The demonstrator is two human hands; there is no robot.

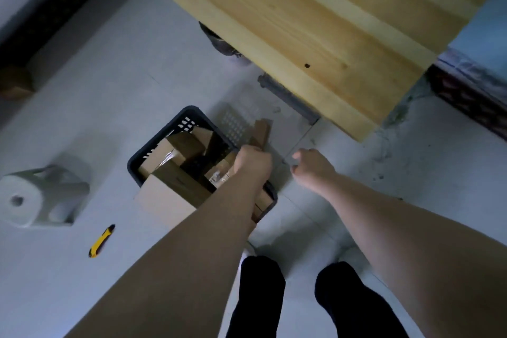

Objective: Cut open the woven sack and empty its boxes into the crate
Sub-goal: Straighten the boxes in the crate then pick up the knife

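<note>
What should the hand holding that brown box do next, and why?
Probably lower the narrow brown cardboard box into the dark plastic crate and let go. The left hand grips it right at the crate's far rim, and the other brown boxes already lie piled inside. The right hand hangs beside it, holding nothing I can see.

I see a dark navy crate (153, 149) with pale perforated slots under my left hand (251, 163), holding brown boxes (175, 189). Far left of it lie a yellow-and-black knife (101, 240) and white paper rolls (23, 197).
</note>
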